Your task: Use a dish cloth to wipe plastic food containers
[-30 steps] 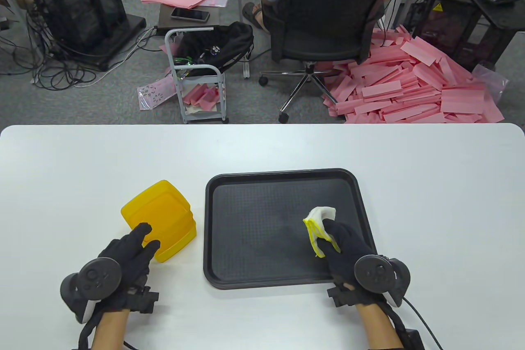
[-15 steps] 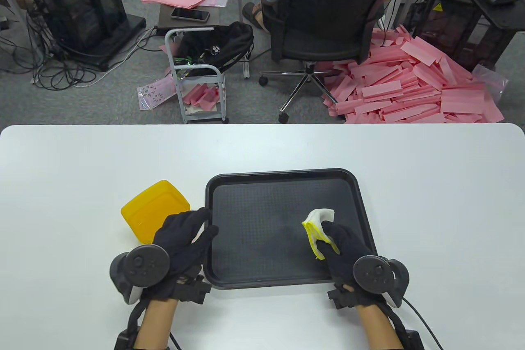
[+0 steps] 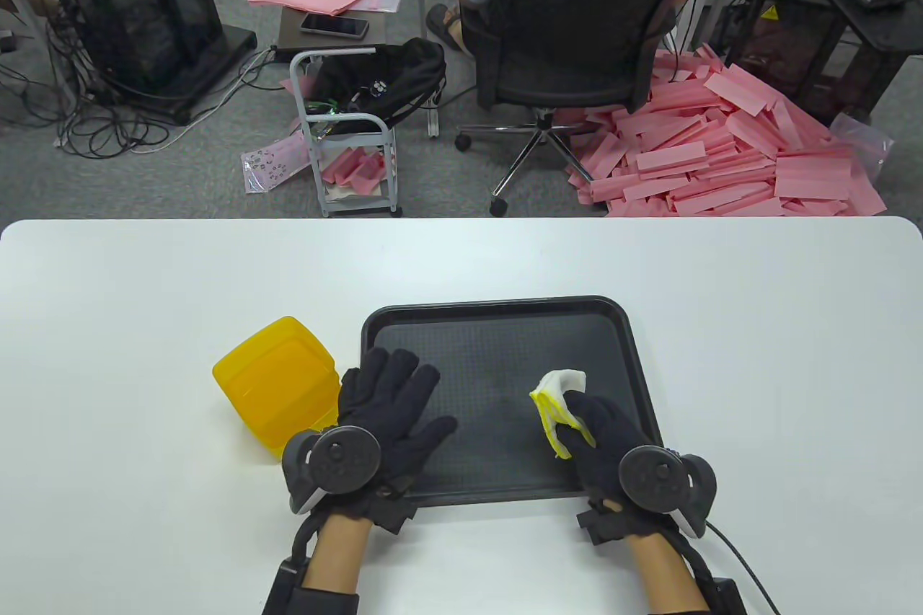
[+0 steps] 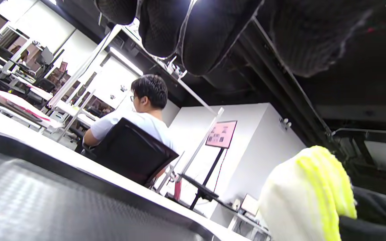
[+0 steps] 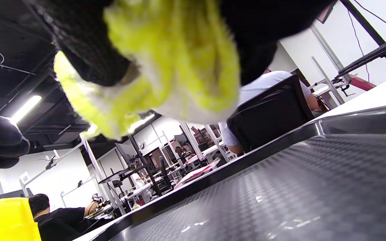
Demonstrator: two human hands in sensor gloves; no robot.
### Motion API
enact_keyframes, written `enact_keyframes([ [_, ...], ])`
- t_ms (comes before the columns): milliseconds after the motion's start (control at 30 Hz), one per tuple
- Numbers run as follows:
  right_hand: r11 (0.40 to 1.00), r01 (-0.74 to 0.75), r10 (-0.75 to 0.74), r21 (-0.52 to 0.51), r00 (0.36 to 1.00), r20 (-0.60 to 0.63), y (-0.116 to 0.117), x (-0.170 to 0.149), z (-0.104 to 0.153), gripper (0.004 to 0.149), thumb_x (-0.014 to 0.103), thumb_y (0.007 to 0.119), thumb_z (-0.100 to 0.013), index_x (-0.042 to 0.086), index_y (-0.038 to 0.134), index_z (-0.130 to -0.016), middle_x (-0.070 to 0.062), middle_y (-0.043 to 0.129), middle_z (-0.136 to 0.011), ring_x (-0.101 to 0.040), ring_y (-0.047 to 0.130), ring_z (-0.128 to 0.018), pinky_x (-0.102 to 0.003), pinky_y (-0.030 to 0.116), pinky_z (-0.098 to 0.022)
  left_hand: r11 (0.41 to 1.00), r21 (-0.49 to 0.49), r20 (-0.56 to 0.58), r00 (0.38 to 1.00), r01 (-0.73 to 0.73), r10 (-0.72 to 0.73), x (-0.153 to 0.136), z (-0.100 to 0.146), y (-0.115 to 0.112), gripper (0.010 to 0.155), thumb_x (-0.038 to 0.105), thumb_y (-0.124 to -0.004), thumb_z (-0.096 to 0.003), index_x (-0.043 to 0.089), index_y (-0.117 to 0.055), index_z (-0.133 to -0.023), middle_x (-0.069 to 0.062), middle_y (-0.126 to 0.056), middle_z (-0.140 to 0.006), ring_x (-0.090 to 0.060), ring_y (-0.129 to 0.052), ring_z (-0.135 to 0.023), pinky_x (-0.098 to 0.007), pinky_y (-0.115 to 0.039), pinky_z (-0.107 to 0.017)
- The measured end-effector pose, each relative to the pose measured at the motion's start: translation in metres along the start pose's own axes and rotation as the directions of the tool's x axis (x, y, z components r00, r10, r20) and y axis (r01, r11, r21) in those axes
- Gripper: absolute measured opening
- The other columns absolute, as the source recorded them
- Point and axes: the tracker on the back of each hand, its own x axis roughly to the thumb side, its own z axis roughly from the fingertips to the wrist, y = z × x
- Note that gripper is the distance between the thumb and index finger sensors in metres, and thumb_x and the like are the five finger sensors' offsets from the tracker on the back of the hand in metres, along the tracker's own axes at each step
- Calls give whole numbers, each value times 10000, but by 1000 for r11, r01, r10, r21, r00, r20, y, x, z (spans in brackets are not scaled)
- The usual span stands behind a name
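Note:
A yellow plastic container (image 3: 274,381) lies upside down on the white table, left of a black tray (image 3: 497,326). It also shows in the right wrist view (image 5: 7,219). My left hand (image 3: 393,406) is open and empty, fingers spread over the tray's left part. My right hand (image 3: 595,427) grips a bunched white and yellow dish cloth (image 3: 559,402) over the tray's right part. The cloth shows in the left wrist view (image 4: 308,194) and the right wrist view (image 5: 166,63).
The tray's ribbed floor (image 5: 280,197) holds nothing but the hands and cloth. Beyond the table's far edge stand an office chair (image 3: 570,45) with a seated person, a small cart (image 3: 353,125) and a pile of pink foam strips (image 3: 728,146).
My left hand has moved right, from the yellow container to over the tray's left part. My right hand with the cloth has barely moved.

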Motion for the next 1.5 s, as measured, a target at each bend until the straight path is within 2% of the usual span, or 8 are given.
enact_keyframes([
  [367,998,-44,44,38,999,-2,2,-1,-1,492,442,849,-511,264,729,-954,-46,823,-916,-294,937,-478,-281,894,-191,1000,3,-3,1000,-26,26,-2,6,2,730,718,-681,-461,316,-748,-1068,-129,-664,-1145,-463,-495,-1089,-690,-382,-756],
  [600,963,-262,266,67,962,-67,-35,-42,-21,497,436,849,-510,265,727,-959,-45,820,-924,-300,938,-486,-286,895,-200,999,8,-21,998,-52,53,-5,10,4,725,713,-683,-459,303,-776,-1050,-136,-677,-1136,-467,-506,-1082,-690,-385,-755],
  [733,903,-407,427,139,885,-186,-63,-88,-31,502,432,846,-512,264,721,-968,-51,813,-931,-303,933,-500,-289,895,-208,998,4,-19,998,-63,63,-4,8,2,721,711,-681,-464,302,-777,-1050,-138,-674,-1138,-465,-500,-1086,-690,-381,-756],
  [933,825,-462,561,327,738,-374,-82,-151,-31,512,420,836,-516,253,711,-984,-77,790,-956,-321,920,-535,-307,896,-238,999,-5,-9,999,-49,49,0,8,1,722,714,-679,-461,303,-780,-1046,-134,-681,-1134,-466,-510,-1082,-690,-383,-755],
  [1067,765,-481,632,429,688,-356,-77,-167,-23,519,418,830,-519,245,708,-993,-101,770,-979,-338,908,-576,-334,897,-277,998,0,-6,998,-57,57,0,7,1,721,712,-678,-465,300,-781,-1047,-139,-677,-1135,-465,-504,-1084,-690,-379,-756],
  [1233,695,-453,675,558,678,-291,-62,-170,-13,560,480,777,-539,234,670,-1031,-150,690,-1040,-404,797,-752,-484,821,-502,999,-10,-6,999,-48,48,0,7,-2,720,713,-678,-461,300,-792,-1040,-134,-683,-1134,-467,-508,-1082,-691,-378,-755],
  [1300,698,-380,645,607,701,-304,-61,-167,-13,665,571,730,-538,184,630,-1070,-199,613,-1090,-460,709,-842,-625,678,-632,999,-13,-3,999,-42,42,1,7,-2,716,714,-676,-465,300,-795,-1038,-137,-685,-1134,-468,-512,-1081,-691,-381,-755],
  [1500,724,-195,567,661,715,-409,-67,-166,-13,804,650,632,-550,133,492,-1149,-263,426,-1172,-545,506,-967,-716,534,-679,999,-1,7,999,-47,47,4,9,0,719,713,-676,-465,297,-793,-1039,-140,-685,-1132,-469,-512,-1080,-690,-380,-754],
])
